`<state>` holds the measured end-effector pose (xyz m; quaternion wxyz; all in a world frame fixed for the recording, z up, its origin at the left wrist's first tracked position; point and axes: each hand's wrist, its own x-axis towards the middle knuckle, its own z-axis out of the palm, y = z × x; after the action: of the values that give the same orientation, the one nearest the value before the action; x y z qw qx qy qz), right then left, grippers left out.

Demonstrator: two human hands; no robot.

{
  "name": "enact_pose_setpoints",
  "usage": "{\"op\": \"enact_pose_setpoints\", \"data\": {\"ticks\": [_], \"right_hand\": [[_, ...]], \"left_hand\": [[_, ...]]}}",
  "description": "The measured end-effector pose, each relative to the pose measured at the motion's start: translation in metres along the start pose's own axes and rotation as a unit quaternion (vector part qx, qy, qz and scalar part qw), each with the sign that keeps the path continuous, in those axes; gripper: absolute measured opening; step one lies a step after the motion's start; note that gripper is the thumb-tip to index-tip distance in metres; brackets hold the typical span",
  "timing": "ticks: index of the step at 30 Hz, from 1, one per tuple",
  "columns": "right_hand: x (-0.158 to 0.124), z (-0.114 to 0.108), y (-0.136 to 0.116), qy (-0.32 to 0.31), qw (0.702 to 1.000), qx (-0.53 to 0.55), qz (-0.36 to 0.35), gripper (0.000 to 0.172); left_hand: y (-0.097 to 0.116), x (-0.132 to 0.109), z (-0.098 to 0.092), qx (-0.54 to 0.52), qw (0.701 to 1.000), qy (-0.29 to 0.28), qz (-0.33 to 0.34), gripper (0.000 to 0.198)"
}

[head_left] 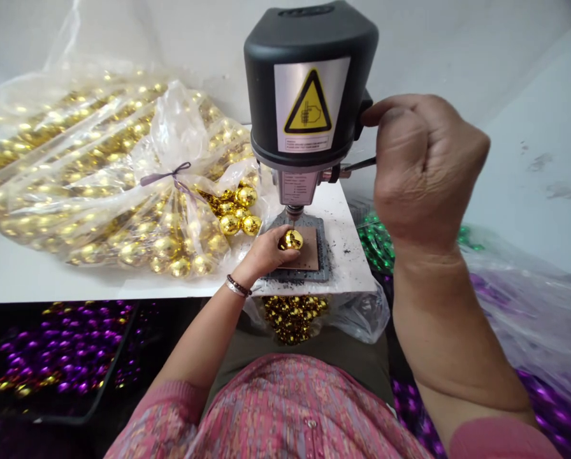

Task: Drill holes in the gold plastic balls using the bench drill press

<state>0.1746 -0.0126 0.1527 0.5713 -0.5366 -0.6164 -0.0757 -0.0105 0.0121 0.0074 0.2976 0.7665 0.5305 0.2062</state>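
My left hand [265, 250] pinches a shiny gold ball [293, 240] between thumb and fingers, on a brown square board [308, 245]. The board lies on the grey base plate [309, 276] of a small black drill press [309, 38]. Directly above the ball is the chuck [294, 211], its thin bit reaching down to the ball's top; whether it has entered cannot be made out. My right hand [414, 166] is closed around the drill press handle [361, 164], whose grip is hidden by the hand. Its index finger touches the black side of the motor housing.
A big clear bag [99, 191] of gold balls, tied with a purple ribbon, fills the table's left side. Loose gold balls [238, 213] lie at its mouth. Dark shavings surround the base plate. Gold balls [295, 315] hang in plastic below the edge; purple balls [65, 344] are lower left, green [378, 239] right.
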Motion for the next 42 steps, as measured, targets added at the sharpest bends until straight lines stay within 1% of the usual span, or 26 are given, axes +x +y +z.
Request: {"op": "enact_pose_setpoints", "data": {"ticks": [4, 8, 14, 17, 19, 23, 28, 31, 37, 39, 42], "right_hand": [[-0.005, 0.000, -0.002, 0.015, 1.000, 0.025, -0.009, 0.033], [-0.026, -0.001, 0.001, 0.017, 0.999, 0.042, -0.008, 0.036], [-0.072, 0.004, 0.018, 0.040, 0.997, -0.026, -0.057, 0.037], [-0.084, 0.008, 0.024, 0.040, 0.996, -0.065, -0.052, 0.035], [-0.089, 0.012, 0.028, 0.051, 0.994, -0.071, -0.059, 0.035], [-0.096, 0.020, 0.036, 0.083, 0.991, -0.058, -0.091, 0.036], [-0.103, 0.028, 0.044, 0.105, 0.989, -0.055, -0.090, 0.037], [-0.106, 0.032, 0.049, 0.115, 0.988, -0.039, -0.096, 0.036], [-0.115, 0.037, 0.060, 0.090, 0.987, -0.012, -0.134, 0.031], [-0.109, 0.032, 0.055, 0.096, 0.989, -0.005, -0.116, 0.031], [-0.083, 0.021, 0.033, 0.106, 0.993, 0.021, -0.052, 0.035]], "left_hand": [[0.001, 0.007, -0.002, -0.027, 0.999, -0.026, -0.014, 0.053], [0.001, 0.010, -0.003, -0.065, 0.997, -0.026, -0.029, 0.057], [0.001, 0.008, -0.002, -0.083, 0.995, -0.021, -0.041, 0.060], [0.001, 0.007, -0.001, -0.085, 0.995, -0.023, -0.037, 0.054], [0.000, 0.007, 0.000, -0.087, 0.995, -0.023, -0.031, 0.049], [-0.003, 0.007, 0.003, -0.093, 0.995, -0.013, -0.020, 0.045], [-0.006, 0.008, 0.006, -0.096, 0.995, -0.007, -0.017, 0.049], [-0.006, 0.008, 0.006, -0.096, 0.995, -0.011, -0.018, 0.045], [-0.006, 0.007, 0.006, -0.093, 0.995, -0.014, -0.022, 0.045], [-0.007, 0.007, 0.008, -0.088, 0.996, -0.010, -0.021, 0.046], [-0.006, 0.005, 0.009, -0.075, 0.997, 0.008, -0.019, 0.052]]}}
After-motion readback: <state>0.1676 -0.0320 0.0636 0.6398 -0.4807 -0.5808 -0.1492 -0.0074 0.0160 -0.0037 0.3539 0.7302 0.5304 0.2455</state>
